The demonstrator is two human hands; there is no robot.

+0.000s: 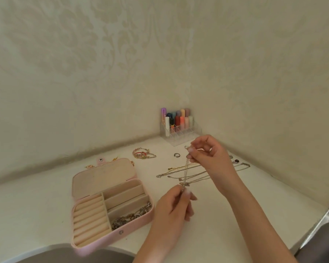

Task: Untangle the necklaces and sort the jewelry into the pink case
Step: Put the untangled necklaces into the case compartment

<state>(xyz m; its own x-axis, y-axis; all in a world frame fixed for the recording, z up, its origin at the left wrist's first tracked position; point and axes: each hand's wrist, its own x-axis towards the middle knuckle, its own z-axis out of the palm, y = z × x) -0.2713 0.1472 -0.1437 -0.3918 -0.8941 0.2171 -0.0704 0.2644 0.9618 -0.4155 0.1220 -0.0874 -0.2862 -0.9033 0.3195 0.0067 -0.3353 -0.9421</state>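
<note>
The pink case [133,223] lies open on the white table, left of centre, with silver jewelry [130,217] in its front right compartment. My right hand [209,155] pinches the top of a thin silver necklace [185,171] that hangs taut down to my left hand [173,207], which pinches its lower end by the pendant. Behind the held chain, several gold and silver necklaces [180,172] lie spread on the table.
A pile of gold bracelets [142,154] lies behind the case, a ring [176,154] to their right, more rings [235,161] near the right wall. A clear organizer with lip products [177,124] stands in the corner. Small gold pieces [89,166] lie behind the lid.
</note>
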